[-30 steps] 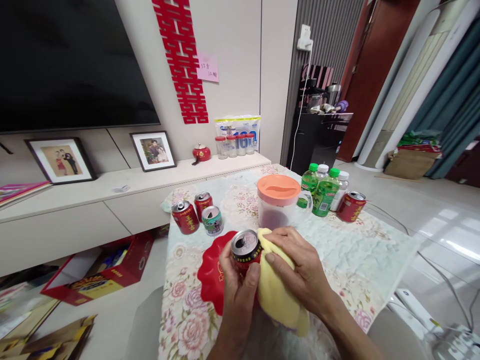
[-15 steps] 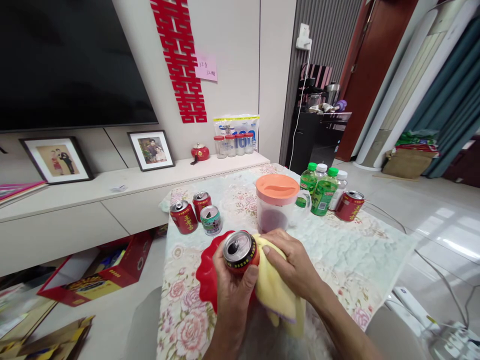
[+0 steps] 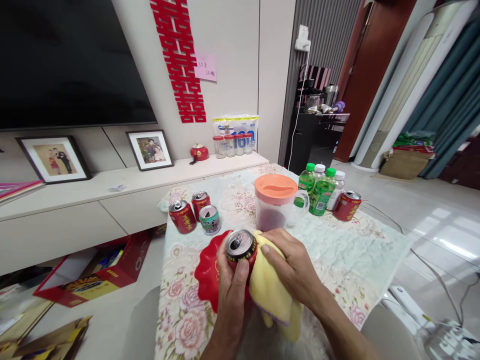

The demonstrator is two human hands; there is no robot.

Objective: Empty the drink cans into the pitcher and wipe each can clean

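Note:
My left hand [image 3: 233,290] is wrapped round an opened red drink can [image 3: 240,246], its silver top tilted toward me. In my right hand [image 3: 288,260] is a yellow cloth [image 3: 270,290], pressed against the can's right side and hanging down in folds. Beneath the can lies a red scalloped dish [image 3: 207,272], partly hidden by my left hand and the cloth. Just behind my hands stands a clear pitcher [image 3: 274,212] with an orange lid and dark contents.
Two red cans [image 3: 182,217] and a small green can [image 3: 210,221] stand at the table's left. Green-capped and white-capped bottles [image 3: 323,194] stand at the right beside another red can [image 3: 347,206]. A flowered cloth [image 3: 187,320] covers the table. Lidded jars [image 3: 229,146] line the cabinet.
My left thumb has shifted up and left on the can. The cloth has swung slightly left and down in my right hand. Both grips continue.

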